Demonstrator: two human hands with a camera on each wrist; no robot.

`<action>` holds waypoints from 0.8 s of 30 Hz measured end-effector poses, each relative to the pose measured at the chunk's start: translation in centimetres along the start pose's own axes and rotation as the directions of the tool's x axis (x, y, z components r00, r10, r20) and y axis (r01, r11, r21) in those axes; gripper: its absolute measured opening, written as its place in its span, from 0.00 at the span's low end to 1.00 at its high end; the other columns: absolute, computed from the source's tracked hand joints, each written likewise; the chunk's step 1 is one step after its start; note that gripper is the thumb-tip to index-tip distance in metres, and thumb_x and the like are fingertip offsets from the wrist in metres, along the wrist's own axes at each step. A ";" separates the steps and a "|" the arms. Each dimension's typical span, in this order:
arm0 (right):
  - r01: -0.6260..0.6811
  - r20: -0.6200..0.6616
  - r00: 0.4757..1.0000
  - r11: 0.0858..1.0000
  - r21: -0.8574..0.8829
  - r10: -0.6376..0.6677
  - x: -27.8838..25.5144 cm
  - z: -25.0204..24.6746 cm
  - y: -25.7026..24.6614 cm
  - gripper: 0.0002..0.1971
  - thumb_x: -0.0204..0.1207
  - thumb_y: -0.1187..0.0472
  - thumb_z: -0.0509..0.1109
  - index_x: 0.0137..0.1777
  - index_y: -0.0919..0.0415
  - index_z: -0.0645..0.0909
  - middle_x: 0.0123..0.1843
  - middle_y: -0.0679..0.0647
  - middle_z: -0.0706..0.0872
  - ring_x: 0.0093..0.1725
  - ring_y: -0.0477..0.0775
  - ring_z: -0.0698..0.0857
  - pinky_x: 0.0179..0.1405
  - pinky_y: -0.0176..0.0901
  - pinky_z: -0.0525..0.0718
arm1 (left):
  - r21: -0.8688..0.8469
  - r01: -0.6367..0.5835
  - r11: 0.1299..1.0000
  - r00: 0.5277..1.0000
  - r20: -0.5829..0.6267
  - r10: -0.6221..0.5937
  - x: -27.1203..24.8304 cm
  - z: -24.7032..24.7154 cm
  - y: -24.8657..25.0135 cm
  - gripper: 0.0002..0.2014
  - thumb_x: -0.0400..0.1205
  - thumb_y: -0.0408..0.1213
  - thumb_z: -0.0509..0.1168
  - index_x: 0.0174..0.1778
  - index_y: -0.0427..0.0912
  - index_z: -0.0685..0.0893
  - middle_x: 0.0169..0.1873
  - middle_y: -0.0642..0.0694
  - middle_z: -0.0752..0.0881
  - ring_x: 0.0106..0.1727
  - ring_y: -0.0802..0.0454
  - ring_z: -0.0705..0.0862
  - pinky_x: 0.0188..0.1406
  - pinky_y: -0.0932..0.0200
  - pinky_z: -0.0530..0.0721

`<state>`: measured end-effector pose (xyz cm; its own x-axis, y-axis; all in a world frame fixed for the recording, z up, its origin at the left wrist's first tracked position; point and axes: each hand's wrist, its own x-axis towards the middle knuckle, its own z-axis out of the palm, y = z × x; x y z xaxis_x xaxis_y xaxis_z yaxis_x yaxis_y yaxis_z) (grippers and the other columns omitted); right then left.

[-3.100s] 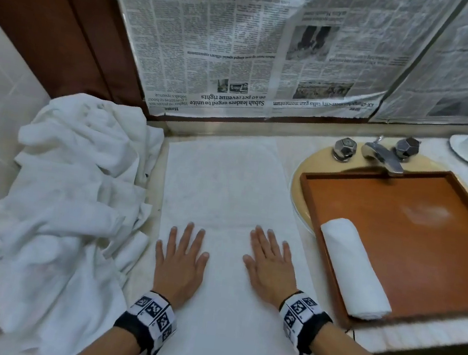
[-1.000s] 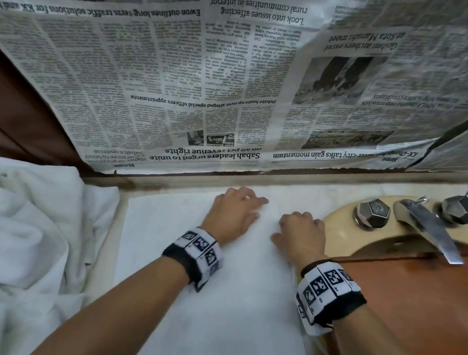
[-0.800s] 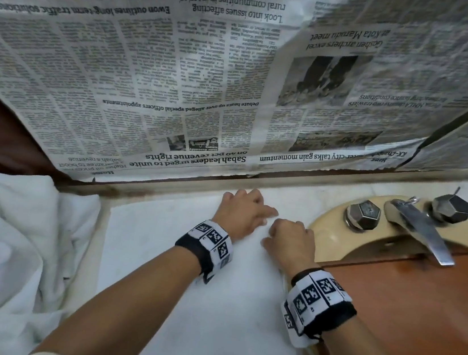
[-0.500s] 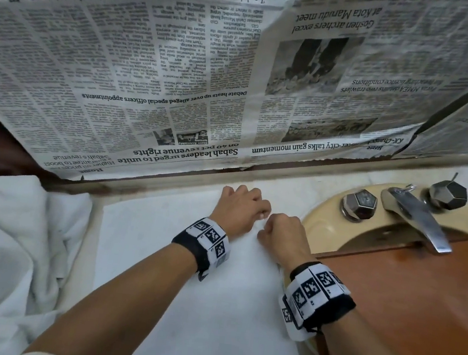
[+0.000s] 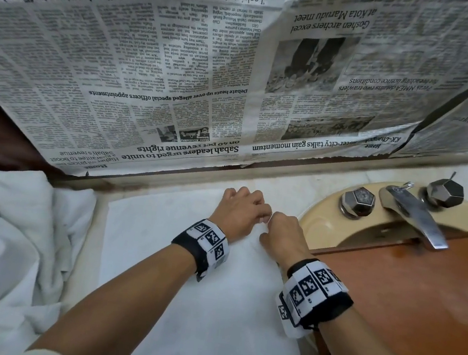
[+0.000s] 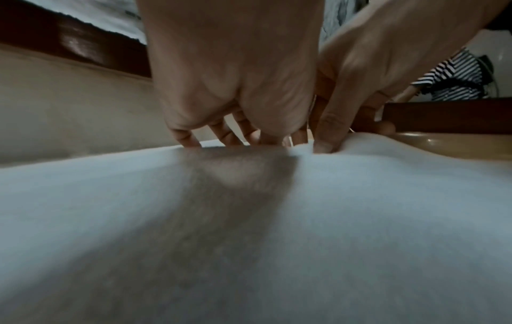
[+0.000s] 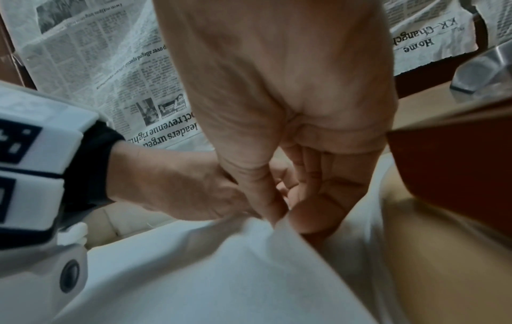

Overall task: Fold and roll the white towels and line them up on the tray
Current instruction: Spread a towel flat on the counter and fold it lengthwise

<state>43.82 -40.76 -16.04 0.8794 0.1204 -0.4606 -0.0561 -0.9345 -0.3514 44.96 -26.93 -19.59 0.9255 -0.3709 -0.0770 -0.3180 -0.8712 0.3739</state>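
Observation:
A white towel lies flat on the counter in front of me. Both hands are at its far edge, close together, near the wall. My left hand has its fingers curled over that edge; the left wrist view shows the left hand with fingertips down at the towel. My right hand is curled beside it. In the right wrist view the right hand pinches a raised fold of the towel between thumb and fingers. The wooden tray lies to the right over the sink; only part of it shows.
A heap of loose white towels fills the left of the counter. Newspaper covers the wall just beyond the hands. The beige sink rim and a metal faucet with two knobs sit to the right.
Three seconds ago both hands lay flat on the towel's near part. They have since reached its far edge, drawn together over the last second, and their fingers have curled on the cloth.

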 end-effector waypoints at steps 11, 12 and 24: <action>-0.002 -0.038 0.999 0.999 0.032 0.004 -1.2 -0.8 -0.4 0.06 0.78 0.62 0.67 0.53 0.62 0.79 0.55 0.61 0.84 0.52 0.64 0.82 0.40 0.45 0.77 | -0.139 0.025 0.990 1.000 0.019 -0.022 -0.5 -0.3 0.0 0.12 0.83 0.35 0.62 0.57 0.54 0.87 0.55 0.52 0.78 0.57 0.48 0.73 0.67 0.49 0.65; -0.005 -0.029 1.000 0.999 0.034 0.006 -1.4 -0.8 -0.5 0.04 0.78 0.62 0.67 0.50 0.61 0.79 0.53 0.61 0.84 0.49 0.64 0.82 0.37 0.44 0.76 | -0.154 0.031 0.988 1.000 0.002 -0.031 -0.5 -0.2 -0.2 0.11 0.84 0.35 0.63 0.56 0.52 0.88 0.54 0.51 0.80 0.55 0.47 0.75 0.66 0.48 0.68; 0.040 -0.002 0.999 0.995 -0.089 -0.040 -7.2 1.1 0.2 0.07 0.83 0.59 0.62 0.48 0.61 0.78 0.47 0.57 0.85 0.44 0.59 0.81 0.38 0.47 0.78 | -0.233 0.254 0.939 0.949 -0.124 -0.288 -0.5 0.4 0.3 0.10 0.87 0.36 0.63 0.57 0.48 0.89 0.54 0.47 0.88 0.54 0.41 0.85 0.55 0.45 0.84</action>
<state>36.99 -41.45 -13.70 0.8820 0.1571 -0.4444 0.0212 -0.9551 -0.2956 44.34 -27.11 -19.85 0.9959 -0.0612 -0.0661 -0.0151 -0.8369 0.5471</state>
